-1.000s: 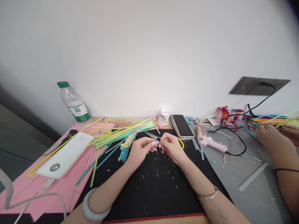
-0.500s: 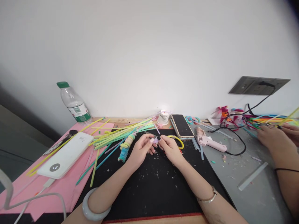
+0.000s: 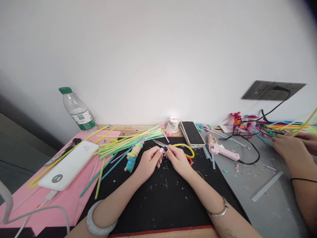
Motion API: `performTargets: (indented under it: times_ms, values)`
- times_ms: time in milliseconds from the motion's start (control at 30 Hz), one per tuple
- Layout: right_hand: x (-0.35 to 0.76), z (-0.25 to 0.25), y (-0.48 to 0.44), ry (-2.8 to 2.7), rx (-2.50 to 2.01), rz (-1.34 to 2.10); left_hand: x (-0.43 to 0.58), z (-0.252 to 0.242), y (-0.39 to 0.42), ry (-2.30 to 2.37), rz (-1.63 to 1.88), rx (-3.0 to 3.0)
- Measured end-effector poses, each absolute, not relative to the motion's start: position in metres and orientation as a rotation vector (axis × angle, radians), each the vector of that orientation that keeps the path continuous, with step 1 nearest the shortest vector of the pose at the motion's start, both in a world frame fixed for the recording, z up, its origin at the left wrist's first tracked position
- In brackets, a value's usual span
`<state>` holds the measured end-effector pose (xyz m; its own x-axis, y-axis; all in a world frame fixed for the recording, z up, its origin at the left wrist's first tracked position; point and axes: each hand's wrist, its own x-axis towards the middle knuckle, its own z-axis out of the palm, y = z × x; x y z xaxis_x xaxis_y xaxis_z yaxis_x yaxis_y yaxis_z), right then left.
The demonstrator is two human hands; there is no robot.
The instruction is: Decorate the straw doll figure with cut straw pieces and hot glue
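Observation:
Over the black mat (image 3: 158, 205) my left hand (image 3: 150, 161) and my right hand (image 3: 178, 159) meet, thumbs and fingers pinched together. Between the fingertips a bit of a purple pipe cleaner (image 3: 163, 151) shows; most of it is hidden. Just behind the hands lies a pair of scissors, its metal blades (image 3: 159, 142) pointing left and a yellow handle loop (image 3: 191, 151) showing past my right hand. Left of my left hand rests a fuzzy roll wound in blue, yellow and cream (image 3: 133, 157). Loose green and yellow pipe cleaners (image 3: 119, 147) lie behind it.
A phone (image 3: 192, 133), paper cup (image 3: 172, 124) and pink glue gun (image 3: 221, 150) stand or lie behind and right. On the left are a white power bank (image 3: 70, 162) and a bottle (image 3: 78, 112). Another person's hands (image 3: 288, 145) work at the right among pipe cleaners.
My hands have drawn closer together and shifted slightly down, so more of the scissor blades shows behind them. Less of the purple piece is visible between the fingers.

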<state>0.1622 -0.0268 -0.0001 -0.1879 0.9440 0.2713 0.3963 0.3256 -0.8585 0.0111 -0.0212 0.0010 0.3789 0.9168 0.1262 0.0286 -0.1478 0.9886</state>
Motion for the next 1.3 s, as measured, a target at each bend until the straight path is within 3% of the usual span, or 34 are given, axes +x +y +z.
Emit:
performTargets:
  times_ms: [567,1167,1300]
  values:
    - [0.161,0.001,-0.028,-1.812,-1.189,0.762,0.012,0.001,-0.022,0.947,0.975,1.532]
    - [0.149,-0.002,-0.033,-1.95,-1.572,0.355,0.013,-0.003,-0.021,1.203,1.022,1.848]
    - [0.151,-0.002,-0.032,-1.846,-1.495,0.517,0.014,-0.004,-0.02,1.148,0.993,1.667]
